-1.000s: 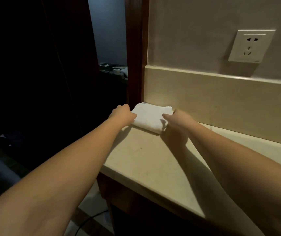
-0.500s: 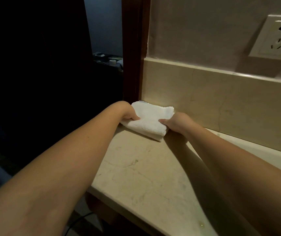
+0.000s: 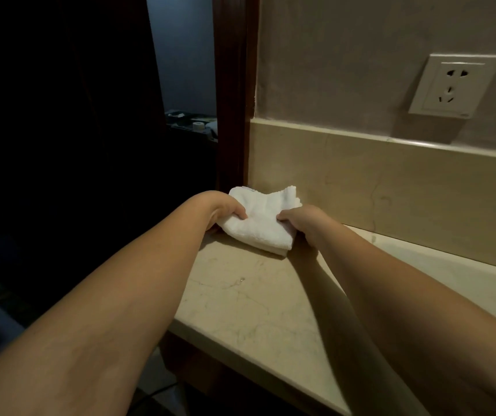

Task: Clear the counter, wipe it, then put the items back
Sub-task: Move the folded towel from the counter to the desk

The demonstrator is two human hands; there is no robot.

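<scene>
A folded white towel [image 3: 263, 223] lies in the far left corner of the beige marble counter [image 3: 255, 301], against the backsplash. My left hand [image 3: 225, 210] grips the towel's left edge with curled fingers. My right hand [image 3: 302, 222] grips its right edge. The towel's far side is bunched upward between the two hands. Both forearms stretch out over the counter.
A beige backsplash [image 3: 391, 187] runs along the wall, with a wall socket [image 3: 454, 85] above it at the right. A dark wooden door frame [image 3: 231, 94] bounds the counter at the left. Beyond it is a dim room with small items on a dark surface [image 3: 192, 120].
Both hands have closed on the towel's edges and pinched it inward, so its far side now bunches up. One second ago it lay flat and neatly folded.
</scene>
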